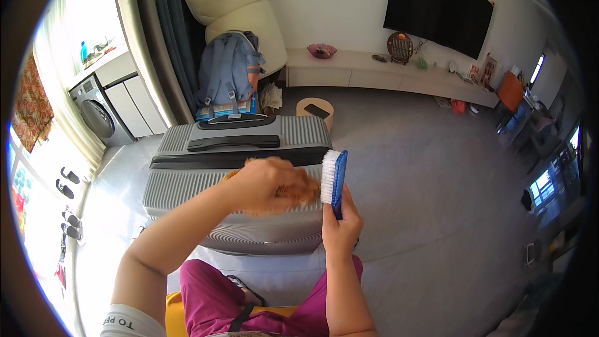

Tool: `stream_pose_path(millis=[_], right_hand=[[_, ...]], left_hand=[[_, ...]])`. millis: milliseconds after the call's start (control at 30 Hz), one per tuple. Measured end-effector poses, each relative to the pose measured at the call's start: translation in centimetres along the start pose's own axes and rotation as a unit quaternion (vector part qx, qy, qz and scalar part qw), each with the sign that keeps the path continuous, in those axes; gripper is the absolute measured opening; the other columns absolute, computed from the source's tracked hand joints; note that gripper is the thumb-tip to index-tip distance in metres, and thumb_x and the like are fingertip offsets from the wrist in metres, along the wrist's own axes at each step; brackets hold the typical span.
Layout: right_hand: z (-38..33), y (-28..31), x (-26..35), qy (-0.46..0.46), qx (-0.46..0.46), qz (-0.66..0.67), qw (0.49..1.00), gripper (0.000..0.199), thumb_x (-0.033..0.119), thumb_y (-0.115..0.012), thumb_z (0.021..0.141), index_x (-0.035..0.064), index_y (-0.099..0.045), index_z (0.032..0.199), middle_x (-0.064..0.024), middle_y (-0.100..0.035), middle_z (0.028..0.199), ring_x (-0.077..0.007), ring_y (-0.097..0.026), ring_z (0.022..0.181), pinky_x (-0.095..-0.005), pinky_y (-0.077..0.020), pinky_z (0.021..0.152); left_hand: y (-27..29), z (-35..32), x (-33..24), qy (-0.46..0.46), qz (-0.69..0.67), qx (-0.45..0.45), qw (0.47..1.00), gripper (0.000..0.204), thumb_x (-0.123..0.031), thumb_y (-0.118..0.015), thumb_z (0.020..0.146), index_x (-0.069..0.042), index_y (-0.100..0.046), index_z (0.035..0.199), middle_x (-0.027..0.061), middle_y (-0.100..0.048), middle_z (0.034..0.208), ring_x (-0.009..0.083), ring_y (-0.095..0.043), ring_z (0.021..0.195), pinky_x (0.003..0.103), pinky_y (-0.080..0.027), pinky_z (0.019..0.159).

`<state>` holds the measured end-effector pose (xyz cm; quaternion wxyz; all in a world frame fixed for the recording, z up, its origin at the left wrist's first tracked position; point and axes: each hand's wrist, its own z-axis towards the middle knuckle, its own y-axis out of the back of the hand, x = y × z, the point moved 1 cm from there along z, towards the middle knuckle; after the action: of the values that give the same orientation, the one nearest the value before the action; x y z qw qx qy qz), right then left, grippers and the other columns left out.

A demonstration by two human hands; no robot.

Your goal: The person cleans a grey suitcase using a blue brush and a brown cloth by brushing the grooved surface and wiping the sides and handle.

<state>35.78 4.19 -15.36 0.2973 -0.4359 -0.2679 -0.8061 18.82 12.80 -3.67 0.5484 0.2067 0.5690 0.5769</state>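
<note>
A grey ribbed suitcase stands in front of me, with a black zip band and black handles along its upper part. My left hand is over the suitcase, closed on an orange-brown cloth; both are smeared by motion. My right hand grips a scrubbing brush by the lower end of its blue back. The brush is upright at the suitcase's right end, its white bristles turned left toward the cloth. Whether cloth and bristles touch, I cannot tell.
Behind the suitcase are a small round stool bearing a dark phone-like object and a blue-grey backpack. A low white cabinet runs along the wall under a television. A washing machine and several slippers are at left.
</note>
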Motion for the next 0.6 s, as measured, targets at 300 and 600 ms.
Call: stream_pose_path(millis=[300,600], right_hand=[[-0.2,-0.1,0.2,0.003,0.02,0.029,0.999,0.04,0.001,-0.064,0.08,-0.0051,-0.062,0.12,-0.0231,-0.062,0.126,-0.0349,-0.062,0.114,-0.0365,-0.0499,0.094],[-1.8,1.0,0.6,-0.014,0.041,0.058,0.997,0.04,-0.001,-0.061,0.08,-0.0053,-0.062,0.12,-0.0235,-0.06,0.129,-0.0342,-0.06,0.118,-0.0366,-0.047,0.098]], left_hand=[[-2.2,2.5,0.9,0.058,0.147,-0.114,0.981,0.034,-0.023,-0.071,0.07,-0.01,-0.071,0.101,0.0107,-0.065,0.099,0.0297,-0.062,0.089,0.042,-0.053,0.076],[-2.3,3.1,0.9,0.036,0.158,-0.184,0.97,0.024,-0.02,-0.069,0.072,-0.01,-0.072,0.093,0.0084,-0.066,0.086,0.0293,-0.064,0.083,0.04,-0.054,0.072]])
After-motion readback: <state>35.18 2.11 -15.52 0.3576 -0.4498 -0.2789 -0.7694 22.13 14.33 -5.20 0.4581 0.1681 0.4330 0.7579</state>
